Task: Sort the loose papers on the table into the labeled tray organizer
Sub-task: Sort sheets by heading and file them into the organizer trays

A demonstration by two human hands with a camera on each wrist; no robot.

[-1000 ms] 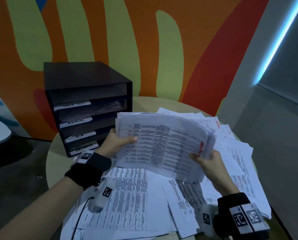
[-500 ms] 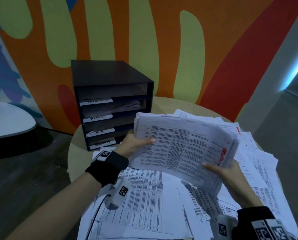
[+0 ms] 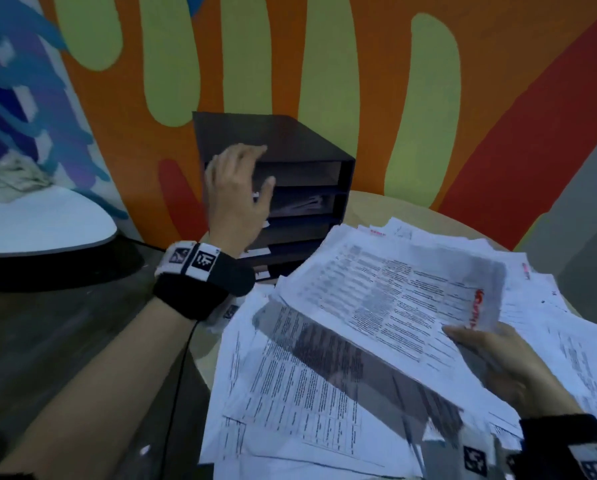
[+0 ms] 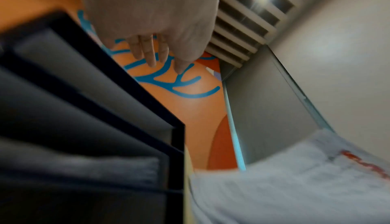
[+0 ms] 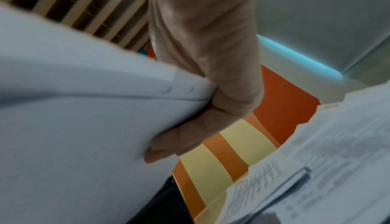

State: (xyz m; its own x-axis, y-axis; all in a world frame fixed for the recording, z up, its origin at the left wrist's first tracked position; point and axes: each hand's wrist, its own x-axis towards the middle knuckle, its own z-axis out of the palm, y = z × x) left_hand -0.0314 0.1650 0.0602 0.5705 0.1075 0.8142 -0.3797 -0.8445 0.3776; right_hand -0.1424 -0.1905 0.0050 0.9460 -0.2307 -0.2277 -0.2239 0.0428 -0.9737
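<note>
Round table (image 3: 370, 206) mostly under papers (image 3: 290, 393); organizer (image 3: 290, 188) labels behind left hand (image 3: 236, 195).

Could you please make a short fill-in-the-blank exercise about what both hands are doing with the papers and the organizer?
1. The stack of papers is held only by the ____ hand.
2. The left hand reaches, holding nothing, toward the black ____.
3. More loose papers lie on the round ____.

Missing words: right; tray organizer; table

round table (image 3: 366, 206) | black tray organizer (image 3: 311, 174) sitting at far left edge | loose papers (image 3: 290, 403) covering the rest
</note>
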